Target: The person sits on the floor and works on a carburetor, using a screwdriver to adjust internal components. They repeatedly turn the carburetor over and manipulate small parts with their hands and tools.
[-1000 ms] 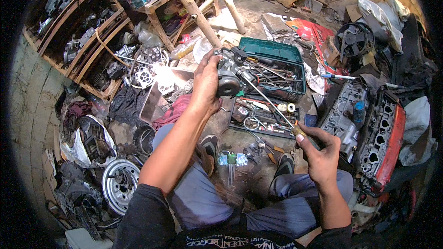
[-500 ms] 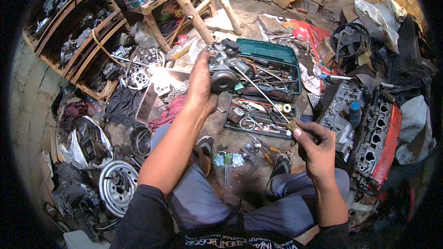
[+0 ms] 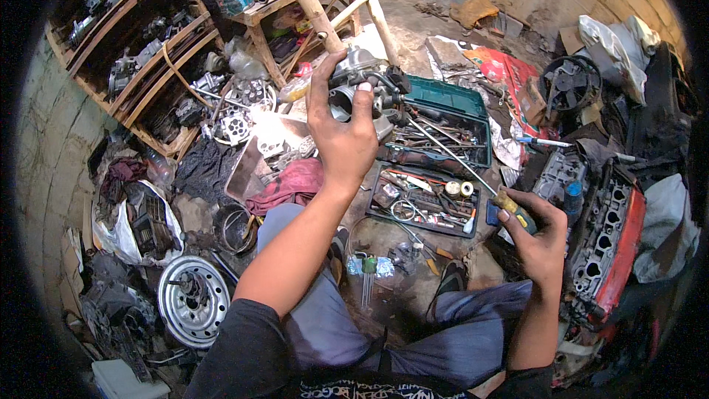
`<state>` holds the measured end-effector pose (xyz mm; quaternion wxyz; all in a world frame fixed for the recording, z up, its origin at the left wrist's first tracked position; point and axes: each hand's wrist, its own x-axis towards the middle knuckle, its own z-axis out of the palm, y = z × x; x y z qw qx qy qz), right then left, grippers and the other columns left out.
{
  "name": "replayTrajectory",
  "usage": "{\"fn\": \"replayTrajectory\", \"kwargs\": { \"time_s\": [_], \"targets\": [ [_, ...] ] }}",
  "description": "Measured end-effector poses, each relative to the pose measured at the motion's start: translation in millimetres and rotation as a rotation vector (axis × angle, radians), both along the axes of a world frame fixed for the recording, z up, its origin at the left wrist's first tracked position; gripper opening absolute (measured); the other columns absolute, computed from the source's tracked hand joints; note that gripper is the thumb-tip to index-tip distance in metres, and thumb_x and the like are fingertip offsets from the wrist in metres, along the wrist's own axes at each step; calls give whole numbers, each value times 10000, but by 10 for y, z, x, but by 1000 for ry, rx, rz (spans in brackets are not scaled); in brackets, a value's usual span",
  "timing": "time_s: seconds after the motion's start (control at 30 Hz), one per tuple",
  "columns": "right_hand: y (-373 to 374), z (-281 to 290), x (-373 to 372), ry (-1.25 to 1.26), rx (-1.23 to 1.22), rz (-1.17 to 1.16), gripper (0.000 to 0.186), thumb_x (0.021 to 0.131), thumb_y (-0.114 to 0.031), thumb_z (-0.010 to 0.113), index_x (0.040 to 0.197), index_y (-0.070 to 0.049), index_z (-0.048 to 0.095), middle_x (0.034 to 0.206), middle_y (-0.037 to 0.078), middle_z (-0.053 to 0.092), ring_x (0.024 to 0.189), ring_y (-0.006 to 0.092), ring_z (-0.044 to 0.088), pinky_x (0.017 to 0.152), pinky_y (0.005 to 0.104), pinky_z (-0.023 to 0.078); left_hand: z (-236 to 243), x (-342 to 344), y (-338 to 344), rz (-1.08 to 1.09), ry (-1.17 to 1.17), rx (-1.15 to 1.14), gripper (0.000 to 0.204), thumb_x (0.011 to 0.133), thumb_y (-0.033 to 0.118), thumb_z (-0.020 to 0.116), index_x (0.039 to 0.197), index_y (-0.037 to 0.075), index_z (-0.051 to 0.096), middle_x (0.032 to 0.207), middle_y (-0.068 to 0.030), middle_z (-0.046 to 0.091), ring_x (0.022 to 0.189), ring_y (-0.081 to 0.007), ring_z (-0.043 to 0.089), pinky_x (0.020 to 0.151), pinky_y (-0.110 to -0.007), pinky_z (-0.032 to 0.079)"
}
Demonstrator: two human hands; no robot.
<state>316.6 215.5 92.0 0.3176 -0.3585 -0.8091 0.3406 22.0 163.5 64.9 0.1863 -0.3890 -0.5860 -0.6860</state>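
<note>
My left hand (image 3: 343, 129) grips a grey metal carburetor (image 3: 360, 66), holding it up above the toolbox with a round bore facing me. My right hand (image 3: 538, 233) is closed around the yellowish handle of a long screwdriver (image 3: 447, 151). Its thin shaft slants up and left, and the tip ends close to the carburetor's right side; whether it touches cannot be made out. Behind and below lies an open green toolbox (image 3: 450, 94) full of wrenches and other hand tools. In front of it sits a dark tool tray (image 3: 380, 216) with small parts, tape rolls and a brush.
Wooden shelves (image 3: 140, 114) with carburetors stand at the left. A steel wheel rim (image 3: 166, 303) lies below them. A pink cloth (image 3: 292, 183) is near my left forearm. To the right lie a cylinder head (image 3: 602, 229), a fan (image 3: 569, 85) and plastic sacks. Pliers (image 3: 430, 260) lie between my feet.
The carburetor has been turned in my left hand, so its bore now shows. My right hand has shifted right and slightly down with the screwdriver, and the whole view has moved a little.
</note>
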Motion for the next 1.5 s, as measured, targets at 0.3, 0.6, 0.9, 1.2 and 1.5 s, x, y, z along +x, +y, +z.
{"fn": "replayTrajectory", "kwargs": {
  "time_s": [0.3, 0.6, 0.9, 1.2, 1.5],
  "targets": [
    [20, -1, -4, 21, -97, 21, 231, 878, -40, 708, 1085, 63, 716, 962, 162, 751, 897, 187, 707, 840, 310, 526, 31, -77, -14, -300, -429, 153, 398, 916, 74, 599, 1308, 11, 568, 1254, -142, 606, 1170, -248, 572, 1046, -364, 423],
    [-65, -50, -73, -26, 96, 103, 240, 888, 5, 667, 1123, 38, 707, 986, 173, 754, 885, 245, 733, 817, 326, 539, -3, -82, 2, -632, -1008, 195, 403, 987, 197, 466, 1380, 109, 458, 1128, -98, 654, 970, -234, 712, 781, -387, 624],
    [-108, 17, -127, 25, 218, 158, 292, 844, 77, 664, 1115, 2, 740, 961, 172, 757, 849, 236, 736, 777, 312, 538, -53, -87, 38, -734, -1045, 211, 375, 991, 212, 463, 1353, 117, 486, 1119, -107, 670, 968, -246, 713, 820, -412, 617],
    [-84, -13, -93, 67, 288, 136, 269, 838, 71, 661, 1087, 9, 743, 982, 168, 759, 849, 240, 736, 777, 312, 544, -16, -22, 38, -830, -926, 330, 423, 947, 112, 468, 1367, 99, 518, 1181, -106, 632, 1005, -225, 688, 873, -356, 592],
    [-81, 17, -70, 86, 303, 160, 267, 834, 77, 651, 1078, 18, 741, 981, 171, 758, 845, 241, 735, 779, 312, 546, 45, -28, -24, -677, -566, 343, 549, 945, 206, 466, 1478, 116, 370, 1265, -151, 571, 1095, -291, 656, 929, -453, 597]
  ]
}}
